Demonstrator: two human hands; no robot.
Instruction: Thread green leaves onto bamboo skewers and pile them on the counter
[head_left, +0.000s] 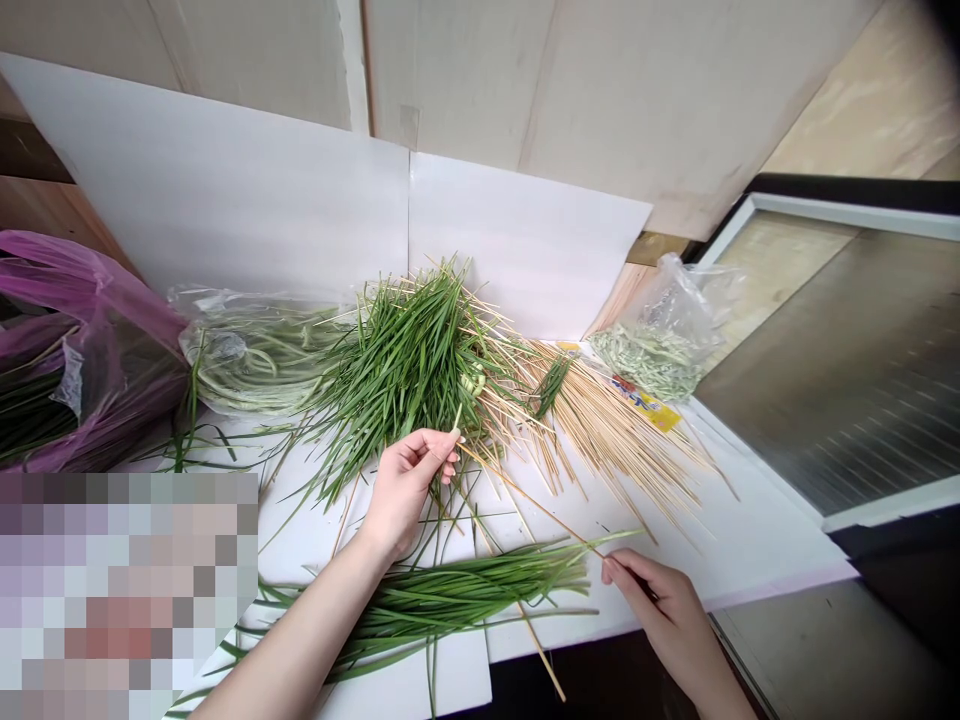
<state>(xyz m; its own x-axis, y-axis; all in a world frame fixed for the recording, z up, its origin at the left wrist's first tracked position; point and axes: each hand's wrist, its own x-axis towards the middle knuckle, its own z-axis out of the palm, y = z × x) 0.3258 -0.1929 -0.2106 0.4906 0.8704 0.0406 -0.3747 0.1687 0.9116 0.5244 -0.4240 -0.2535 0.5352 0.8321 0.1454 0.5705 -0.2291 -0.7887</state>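
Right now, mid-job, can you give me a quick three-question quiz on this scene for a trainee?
1. What stretches between the left hand and the right hand? A) a chopping knife; B) a wooden skewer; C) a metal spoon.
2. True or false: the pink plastic bag is at the picture's left edge.
3. Fill in the blank: the front bundle of long green leaves lies on a ____ surface.

Key: 1. B. 2. True. 3. White.

- A stick [532, 500] bars the gap between left hand [405, 490] and right hand [664, 605]!
- Just beyond the left, a leafy heap [412, 370] blocks!
- Right of the skewers [607, 420], bare table [772, 535] lies open!
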